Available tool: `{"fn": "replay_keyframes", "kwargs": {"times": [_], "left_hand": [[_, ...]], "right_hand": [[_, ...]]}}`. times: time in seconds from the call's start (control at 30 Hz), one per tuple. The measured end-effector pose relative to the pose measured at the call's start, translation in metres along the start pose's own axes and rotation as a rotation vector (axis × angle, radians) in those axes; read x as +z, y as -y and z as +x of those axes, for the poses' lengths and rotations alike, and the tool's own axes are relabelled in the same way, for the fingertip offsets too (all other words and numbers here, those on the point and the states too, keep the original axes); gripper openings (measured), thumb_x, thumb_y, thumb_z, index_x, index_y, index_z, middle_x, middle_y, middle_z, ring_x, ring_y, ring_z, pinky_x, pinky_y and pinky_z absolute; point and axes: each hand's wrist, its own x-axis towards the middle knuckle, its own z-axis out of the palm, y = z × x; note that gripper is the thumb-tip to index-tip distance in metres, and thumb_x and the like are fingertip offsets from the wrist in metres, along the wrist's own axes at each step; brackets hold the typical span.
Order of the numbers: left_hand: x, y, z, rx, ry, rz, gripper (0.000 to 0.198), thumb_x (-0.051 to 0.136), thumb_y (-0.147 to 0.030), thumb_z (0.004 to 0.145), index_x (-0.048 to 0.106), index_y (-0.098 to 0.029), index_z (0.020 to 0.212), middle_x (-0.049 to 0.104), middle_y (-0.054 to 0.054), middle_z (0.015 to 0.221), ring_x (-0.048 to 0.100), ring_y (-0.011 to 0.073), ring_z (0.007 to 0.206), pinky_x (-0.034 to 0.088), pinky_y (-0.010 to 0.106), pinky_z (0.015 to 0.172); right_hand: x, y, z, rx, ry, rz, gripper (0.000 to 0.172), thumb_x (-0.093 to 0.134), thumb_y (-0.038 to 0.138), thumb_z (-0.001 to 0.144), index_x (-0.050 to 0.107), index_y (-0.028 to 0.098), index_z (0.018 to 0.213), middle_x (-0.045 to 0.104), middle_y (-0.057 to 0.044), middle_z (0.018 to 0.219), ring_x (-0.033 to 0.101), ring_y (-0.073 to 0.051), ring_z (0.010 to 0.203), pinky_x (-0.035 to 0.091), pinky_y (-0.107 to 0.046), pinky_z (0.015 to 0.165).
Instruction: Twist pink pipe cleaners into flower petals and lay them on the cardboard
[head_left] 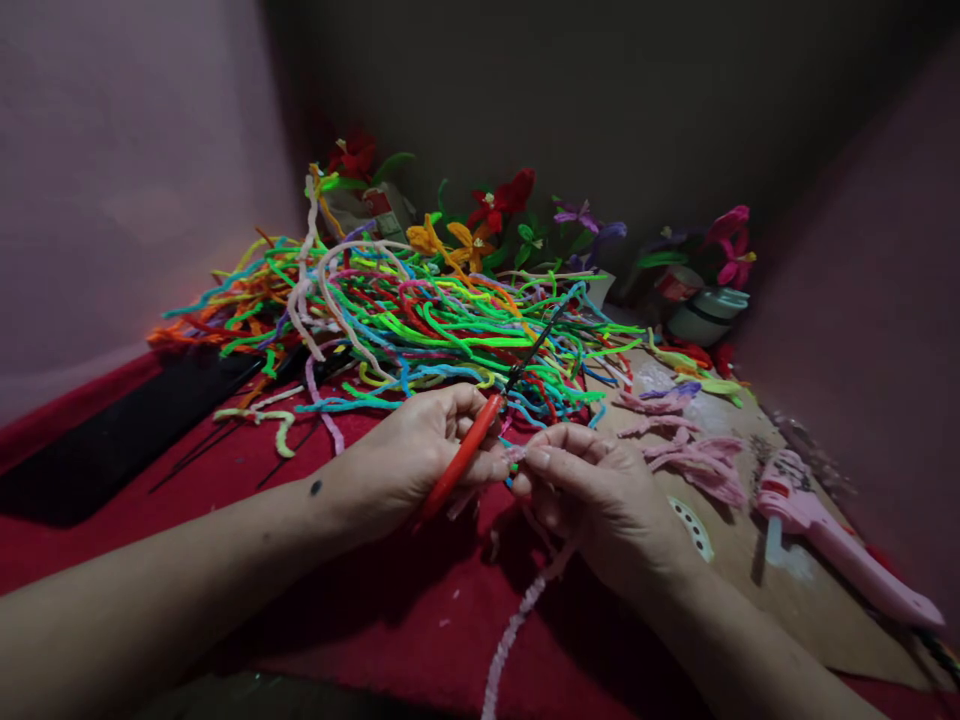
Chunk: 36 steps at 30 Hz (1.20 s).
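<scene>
My left hand [427, 455] is closed around a tool with a red-orange handle [461, 458]; its dark metal part points up and right over the pile. Finger and thumb of the same hand also touch a small pink fuzzy piece. My right hand [592, 485] pinches a pale pink pipe cleaner [517, 620] where the two hands meet, and its long tail hangs down toward the bottom edge. Pink fuzzy petal shapes [709, 465] lie on the cardboard right of my right hand.
Behind the hands is a pile of colourful pipe cleaners [450, 330], with fuzzy flowers [499, 205] beyond it. A pink glue gun [840, 545] rests on cardboard [810, 620] at right. A black flat object [112, 430] lies left on the red cloth [375, 620].
</scene>
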Motion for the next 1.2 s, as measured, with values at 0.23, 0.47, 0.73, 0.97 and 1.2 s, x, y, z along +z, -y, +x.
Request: {"fn": "replay_keyframes", "kwargs": {"times": [0.23, 0.47, 0.73, 0.97, 1.2], "left_hand": [[0.004, -0.007, -0.002, 0.028, -0.019, 0.009, 0.034, 0.069, -0.031, 0.066, 0.038, -0.019, 0.074, 0.045, -0.008, 0.054, 0.039, 0.0043, 0.041, 0.031, 0.017, 0.039], [-0.007, -0.006, -0.001, 0.074, 0.024, 0.413, 0.022, 0.051, -0.034, 0.076, 0.034, -0.02, 0.069, 0.046, -0.005, 0.057, 0.043, 0.0088, 0.047, 0.033, 0.021, 0.043], [-0.022, -0.005, 0.0, 0.174, 0.129, 0.908, 0.02, 0.038, -0.038, 0.083, 0.04, -0.02, 0.076, 0.048, 0.0, 0.07, 0.038, 0.0128, 0.058, 0.031, 0.025, 0.052], [-0.021, 0.007, -0.002, 0.197, 0.082, 0.968, 0.017, 0.035, -0.036, 0.085, 0.038, -0.021, 0.078, 0.05, 0.0, 0.067, 0.037, 0.0134, 0.053, 0.026, 0.027, 0.05], [-0.014, 0.001, -0.003, 0.155, 0.072, 1.084, 0.008, 0.039, -0.026, 0.079, 0.034, -0.021, 0.079, 0.051, 0.001, 0.068, 0.04, 0.0132, 0.053, 0.025, 0.026, 0.049]], "right_hand": [[0.002, 0.002, 0.002, 0.048, -0.007, 0.084, 0.017, 0.067, 0.028, 0.07, 0.06, 0.013, 0.067, 0.062, -0.001, 0.055, 0.041, -0.003, 0.036, 0.026, -0.016, 0.035], [-0.004, 0.016, 0.005, -0.055, -0.057, 0.007, 0.017, 0.069, 0.025, 0.066, 0.06, 0.012, 0.065, 0.061, -0.001, 0.051, 0.035, -0.002, 0.034, 0.02, -0.016, 0.035], [-0.016, 0.027, 0.009, -0.15, -0.137, -0.035, 0.018, 0.071, 0.027, 0.063, 0.06, 0.013, 0.064, 0.059, 0.0, 0.05, 0.039, -0.003, 0.037, 0.023, -0.015, 0.036], [-0.017, 0.026, 0.012, -0.168, -0.129, -0.034, 0.014, 0.068, 0.024, 0.063, 0.061, 0.012, 0.063, 0.057, 0.001, 0.046, 0.035, -0.002, 0.032, 0.02, -0.015, 0.033], [-0.016, 0.025, 0.013, -0.131, -0.133, -0.033, 0.015, 0.069, 0.024, 0.063, 0.059, 0.013, 0.061, 0.056, 0.002, 0.046, 0.032, -0.002, 0.032, 0.019, -0.016, 0.033]]}}
